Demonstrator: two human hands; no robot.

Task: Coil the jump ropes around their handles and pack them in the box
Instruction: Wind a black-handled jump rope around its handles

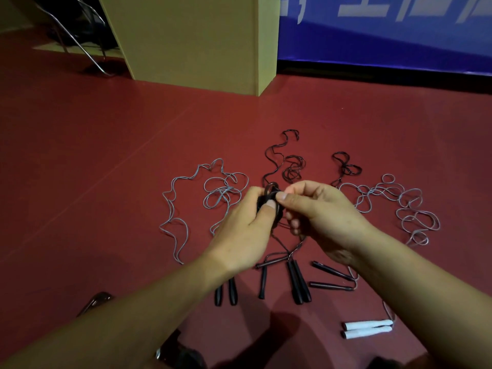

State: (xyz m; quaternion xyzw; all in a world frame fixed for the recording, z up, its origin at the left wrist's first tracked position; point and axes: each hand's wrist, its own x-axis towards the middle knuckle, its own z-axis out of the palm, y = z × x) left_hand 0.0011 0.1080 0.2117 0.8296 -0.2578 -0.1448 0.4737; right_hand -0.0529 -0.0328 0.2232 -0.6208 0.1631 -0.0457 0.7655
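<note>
The left hand [249, 222] grips a bundle of thin black cord [271, 201]; the right hand [319, 214] pinches its loop. Other ropes lie loose — no box seen, so most work is left.

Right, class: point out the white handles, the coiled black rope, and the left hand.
white handles [367, 328]: head view, middle of the pair.
coiled black rope [271, 191]: head view, top loops.
left hand [246, 227]: head view, back of hand.

Red sports floor, dim room

A dark red floor [106, 155] is filling the view, faint seams running across it — a tan square pillar [191, 41] is standing at the top, a blue banner [386, 30] with pale lettering is hanging right of it, and a chrome-legged chair [80, 35] is sitting in shadow at upper left.
</note>
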